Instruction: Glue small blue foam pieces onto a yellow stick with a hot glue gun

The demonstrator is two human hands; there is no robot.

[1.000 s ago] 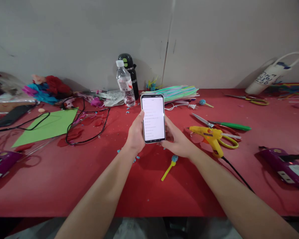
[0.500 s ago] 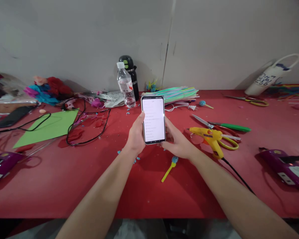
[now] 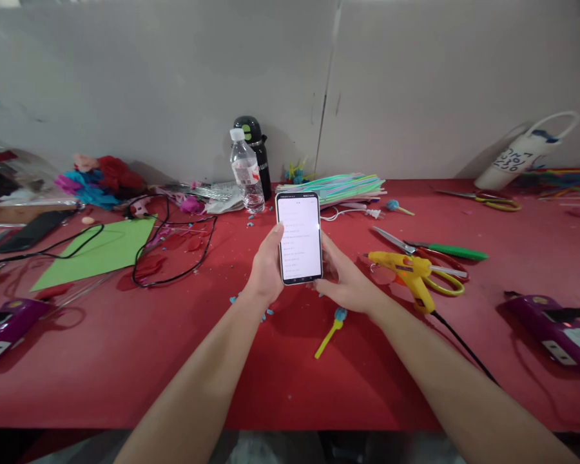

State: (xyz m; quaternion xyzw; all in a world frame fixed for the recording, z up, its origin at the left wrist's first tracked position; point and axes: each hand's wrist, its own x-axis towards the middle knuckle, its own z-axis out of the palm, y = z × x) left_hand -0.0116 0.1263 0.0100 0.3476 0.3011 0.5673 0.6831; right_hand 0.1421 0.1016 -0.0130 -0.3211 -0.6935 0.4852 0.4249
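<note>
A smartphone stands tilted up in front of me, its lit white screen showing several lines of small text. My left hand is closed around its left edge, with the thumb on the front bezel. From the right, my right hand grips the lower edge; its fingers go behind the phone and the thumb lies by the bottom corner. Below the phone lies a yellow strip with a blue crumpled tip. Small blue scraps are scattered beside my left wrist.
A yellow hot glue gun, pliers or scissors with red and green handles and purple power strips lie around. Behind stand a water bottle and a black flask. A black cable crosses green paper.
The whole scene sits slightly lower in view, as the head camera has tipped a little. Both hands keep the same hold on the smartphone.
</note>
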